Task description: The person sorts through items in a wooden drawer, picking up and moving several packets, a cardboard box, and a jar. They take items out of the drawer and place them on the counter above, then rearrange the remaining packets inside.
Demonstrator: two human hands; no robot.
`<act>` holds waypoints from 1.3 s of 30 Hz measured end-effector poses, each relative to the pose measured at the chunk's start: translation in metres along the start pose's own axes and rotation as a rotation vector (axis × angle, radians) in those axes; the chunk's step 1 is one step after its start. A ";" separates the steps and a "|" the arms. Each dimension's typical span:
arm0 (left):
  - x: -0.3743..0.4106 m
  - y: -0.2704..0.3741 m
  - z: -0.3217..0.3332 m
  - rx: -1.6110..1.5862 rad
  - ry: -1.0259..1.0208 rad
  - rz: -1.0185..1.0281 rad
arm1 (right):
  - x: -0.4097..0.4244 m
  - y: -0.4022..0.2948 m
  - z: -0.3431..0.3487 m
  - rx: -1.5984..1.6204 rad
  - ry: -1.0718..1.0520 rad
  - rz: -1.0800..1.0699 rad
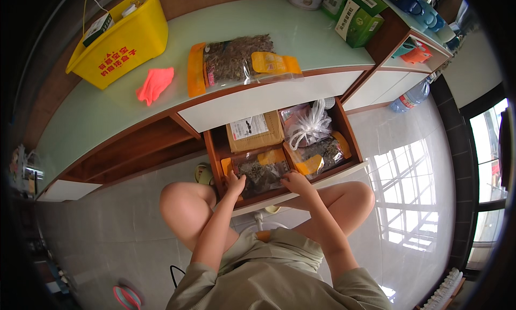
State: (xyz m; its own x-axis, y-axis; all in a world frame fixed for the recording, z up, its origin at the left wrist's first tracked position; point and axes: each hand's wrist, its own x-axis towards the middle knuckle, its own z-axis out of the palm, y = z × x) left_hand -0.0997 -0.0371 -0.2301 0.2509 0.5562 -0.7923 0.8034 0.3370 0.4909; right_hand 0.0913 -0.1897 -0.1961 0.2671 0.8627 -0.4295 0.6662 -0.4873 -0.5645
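Observation:
An open wooden drawer point(352, 124) lies before me below the counter. In its near left part is a clear and orange plastic bag of dried plant material point(262, 173). My left hand point(235, 185) touches the left end of that bag, and my right hand point(296, 182) has its fingers at the right edge. Beside it at the right rests a similar bag point(322, 154). Behind them are a taped cardboard box point(258, 142) with a label and a knotted clear plastic bag point(310, 128). A larger bag of dried plant material point(242, 60) lies on the counter.
On the glass-topped counter point(225, 17) stand a yellow plastic basket point(125, 48) and green boxes point(358, 21). A pink cloth point(155, 85) lies near the basket. At the right, a large plastic bottle point(411, 96) is on the floor beside the cabinet. My knees flank the drawer.

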 end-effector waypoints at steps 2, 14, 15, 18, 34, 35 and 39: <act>0.002 -0.002 0.004 -0.009 0.013 -0.014 | 0.006 0.007 0.012 -0.031 -0.003 0.039; 0.032 -0.026 0.014 -0.249 0.191 0.110 | 0.015 -0.005 0.018 0.012 0.154 0.200; 0.029 -0.022 0.016 -0.334 0.215 0.132 | 0.015 -0.002 0.019 0.023 0.154 0.210; 0.024 -0.019 0.023 -0.467 0.309 0.212 | 0.015 0.002 0.024 0.034 0.209 0.177; -0.028 0.004 -0.014 -0.193 0.279 0.603 | -0.023 -0.028 -0.008 0.198 0.421 0.091; -0.032 0.006 -0.018 -0.210 0.260 0.614 | -0.027 -0.028 -0.010 0.216 0.432 0.088; -0.053 0.014 -0.036 -0.254 0.253 0.637 | -0.051 -0.048 -0.036 0.451 0.436 0.099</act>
State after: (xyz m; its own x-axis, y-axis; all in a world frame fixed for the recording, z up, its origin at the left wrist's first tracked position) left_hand -0.1211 -0.0345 -0.1681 0.4703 0.8514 -0.2321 0.3859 0.0381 0.9218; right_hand 0.0706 -0.2056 -0.1212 0.6348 0.7401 -0.2218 0.2906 -0.4948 -0.8190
